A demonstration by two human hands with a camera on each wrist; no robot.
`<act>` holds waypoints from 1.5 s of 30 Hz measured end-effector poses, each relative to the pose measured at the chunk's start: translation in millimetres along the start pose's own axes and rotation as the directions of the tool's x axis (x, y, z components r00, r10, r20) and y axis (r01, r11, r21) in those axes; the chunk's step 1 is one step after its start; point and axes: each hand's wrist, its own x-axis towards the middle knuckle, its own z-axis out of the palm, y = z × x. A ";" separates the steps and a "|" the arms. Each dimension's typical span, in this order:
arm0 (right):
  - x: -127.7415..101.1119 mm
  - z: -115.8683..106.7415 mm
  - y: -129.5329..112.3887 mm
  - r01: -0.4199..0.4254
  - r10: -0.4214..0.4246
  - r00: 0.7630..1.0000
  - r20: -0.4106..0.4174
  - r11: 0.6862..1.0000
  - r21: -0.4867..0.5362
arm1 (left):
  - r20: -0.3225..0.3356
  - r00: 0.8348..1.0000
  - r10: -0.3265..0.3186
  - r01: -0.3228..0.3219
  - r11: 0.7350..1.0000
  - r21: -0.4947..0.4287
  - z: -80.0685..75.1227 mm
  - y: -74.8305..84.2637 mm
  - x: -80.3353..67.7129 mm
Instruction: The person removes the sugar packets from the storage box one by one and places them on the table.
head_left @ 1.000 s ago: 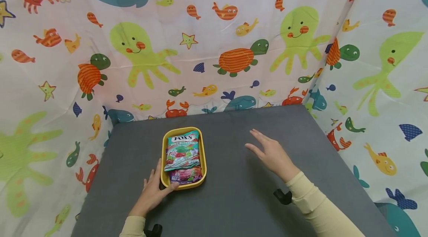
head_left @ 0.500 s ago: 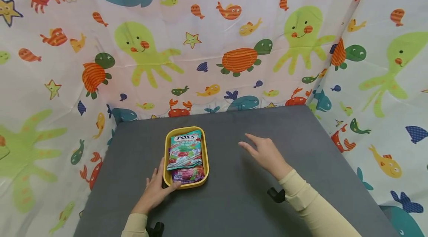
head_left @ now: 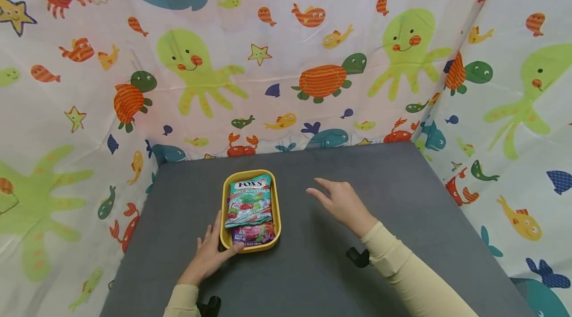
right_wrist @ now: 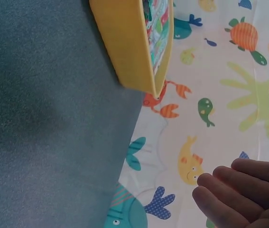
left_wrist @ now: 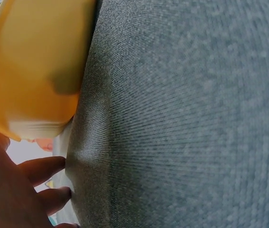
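My left hand point(head_left: 206, 256) rests at the near-left corner of the yellow tray point(head_left: 275, 210), fingers straight and spread, thumb tip touching the near rim; nothing pinched. In the left wrist view the tray wall point(left_wrist: 34, 71) sits just beside the palm point(left_wrist: 6, 190). My right hand point(head_left: 341, 203) hovers over the grey table point(head_left: 402, 198) to the right of the tray, apart from it, fingers relaxed and loosely spread, holding nothing. The tray sits left of centre on the table, long side running away from me. Inside: a green FOX'S candy bag point(head_left: 248, 200) lying flat on top, overlapping a purple candy bag point(head_left: 252, 233) at the near end. Right wrist view shows the green bag edge point(right_wrist: 159, 28) poking just above the tray rim.

Risks as I judge them:
- left hand only touches the tray and has no grip on it, so a sideways nudge from the right would probably slide the tray on the cloth.
- bags look slick and stacked; pulling the top one may drag the purple one along, or tip the light tray.
- the top bag nearly fills the tray, leaving little room for fingers beside it; likely to snag the rim.
- reaching across, the right sleeve point(head_left: 415, 277) could brush the tray.
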 end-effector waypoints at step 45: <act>32.9 52.4 -51.1 0.018 -0.026 0.994 0.110 0.997 0.075 | 0.005 1.000 -0.029 0.029 0.999 -0.018 3.2 -1.0 -0.6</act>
